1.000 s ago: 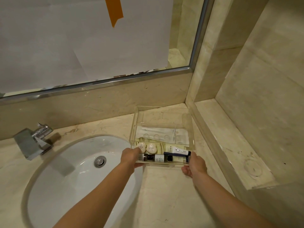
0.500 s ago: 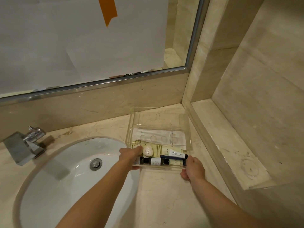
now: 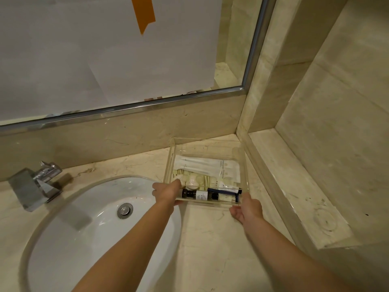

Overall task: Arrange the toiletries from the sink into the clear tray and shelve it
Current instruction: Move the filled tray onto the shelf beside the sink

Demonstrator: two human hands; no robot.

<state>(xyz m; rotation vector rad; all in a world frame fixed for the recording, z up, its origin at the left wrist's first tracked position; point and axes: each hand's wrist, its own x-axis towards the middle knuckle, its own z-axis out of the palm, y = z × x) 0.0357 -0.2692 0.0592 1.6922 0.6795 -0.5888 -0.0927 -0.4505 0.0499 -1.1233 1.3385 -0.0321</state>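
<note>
The clear tray point(image 3: 210, 144) stands on the marble counter in the corner, right of the sink. Inside lie white sachets point(image 3: 208, 165), round white soaps point(image 3: 192, 182), a small dark bottle point(image 3: 199, 194) and a dark-blue toothbrush point(image 3: 226, 191). My left hand point(image 3: 167, 191) grips the tray's front left corner, thumb over the rim. My right hand point(image 3: 246, 208) holds the front right corner from below and outside, fingers curled against the wall.
A white oval sink point(image 3: 94, 224) with a chrome drain point(image 3: 125, 210) lies left of the tray, a chrome faucet point(image 3: 35, 184) at its far left. A covered mirror point(image 3: 105, 60) hangs behind. A recessed marble shelf point(image 3: 294, 186) runs along the right wall.
The view has shifted a little. Both hands stay on the tray's front corners; the tray stays in about the same spot on the counter.
</note>
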